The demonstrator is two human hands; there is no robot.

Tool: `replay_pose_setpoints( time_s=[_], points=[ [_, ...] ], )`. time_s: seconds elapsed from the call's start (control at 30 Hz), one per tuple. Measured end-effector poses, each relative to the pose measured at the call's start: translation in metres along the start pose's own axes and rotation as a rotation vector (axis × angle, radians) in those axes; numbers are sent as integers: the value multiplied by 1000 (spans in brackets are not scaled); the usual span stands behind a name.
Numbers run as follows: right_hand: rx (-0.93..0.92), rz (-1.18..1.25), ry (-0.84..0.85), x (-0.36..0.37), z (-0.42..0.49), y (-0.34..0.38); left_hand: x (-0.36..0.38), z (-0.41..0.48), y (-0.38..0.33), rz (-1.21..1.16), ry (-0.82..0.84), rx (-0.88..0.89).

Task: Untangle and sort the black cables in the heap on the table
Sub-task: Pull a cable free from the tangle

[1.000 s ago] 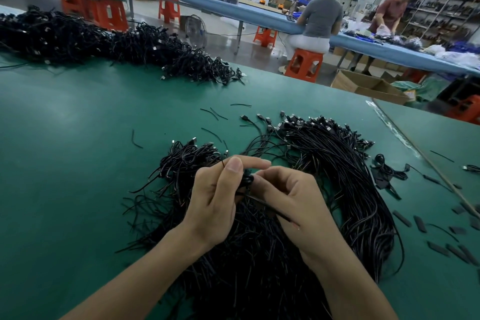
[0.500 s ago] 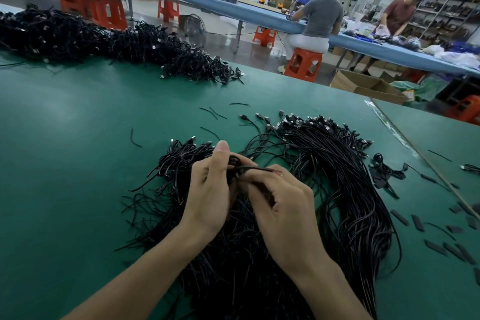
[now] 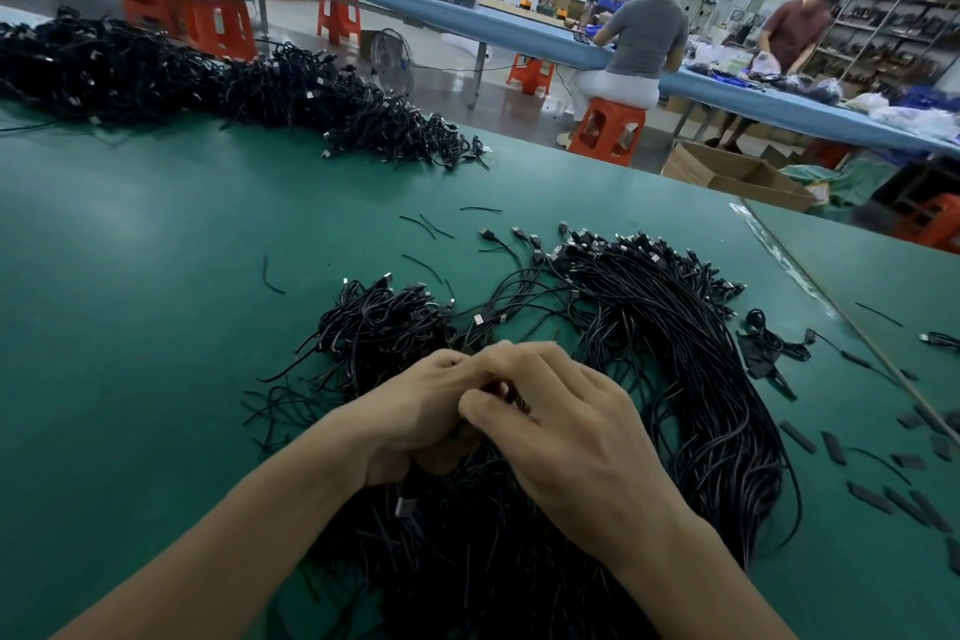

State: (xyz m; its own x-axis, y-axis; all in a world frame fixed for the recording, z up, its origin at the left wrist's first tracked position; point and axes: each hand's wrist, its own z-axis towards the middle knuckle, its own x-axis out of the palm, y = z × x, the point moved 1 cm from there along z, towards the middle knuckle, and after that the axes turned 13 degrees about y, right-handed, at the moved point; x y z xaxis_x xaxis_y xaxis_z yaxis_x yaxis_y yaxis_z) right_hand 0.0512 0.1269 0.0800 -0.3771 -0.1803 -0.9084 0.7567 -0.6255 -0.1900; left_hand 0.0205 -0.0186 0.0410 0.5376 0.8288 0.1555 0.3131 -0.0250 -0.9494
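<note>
At six o'clock, left hand (image 3: 415,411) and right hand (image 3: 571,442) curl, maybe pinching a thin black cable (image 3: 513,395) over the tangled black heap (image 3: 675,353) on a smooth green table (image 3: 130,276).

Gripping a mostly hidden black cable (image 3: 515,394) between curled left hand (image 3: 415,411) and right hand (image 3: 563,424), with knuckles touching, just above the tangled heap (image 3: 384,322) on the green table (image 3: 156,301), beside a straighter bundle (image 3: 701,353) curving right, well apart from a long far pile (image 3: 208,83).
</note>
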Motion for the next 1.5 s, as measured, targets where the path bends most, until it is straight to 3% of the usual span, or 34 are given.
replay_pose_setpoints(
  time_s=[0.17,0.3,0.53,0.77,1.23,1.5],
  points=[
    [50,157,94,1,0,-2,2,0,5,-194,83,-157],
    [144,252,85,5,-1,-6,4,4,2,-390,208,-112],
    [273,592,165,8,-6,-17,4,-10,0,24,382,45],
    [248,505,226,3,-5,-12,3,-6,3,250,282,-44],
    [195,291,378,-4,-2,-8,14,-6,-5,135,293,42],
    [400,424,204,6,-5,-13,14,-3,-7,-84,160,51]
  ],
)
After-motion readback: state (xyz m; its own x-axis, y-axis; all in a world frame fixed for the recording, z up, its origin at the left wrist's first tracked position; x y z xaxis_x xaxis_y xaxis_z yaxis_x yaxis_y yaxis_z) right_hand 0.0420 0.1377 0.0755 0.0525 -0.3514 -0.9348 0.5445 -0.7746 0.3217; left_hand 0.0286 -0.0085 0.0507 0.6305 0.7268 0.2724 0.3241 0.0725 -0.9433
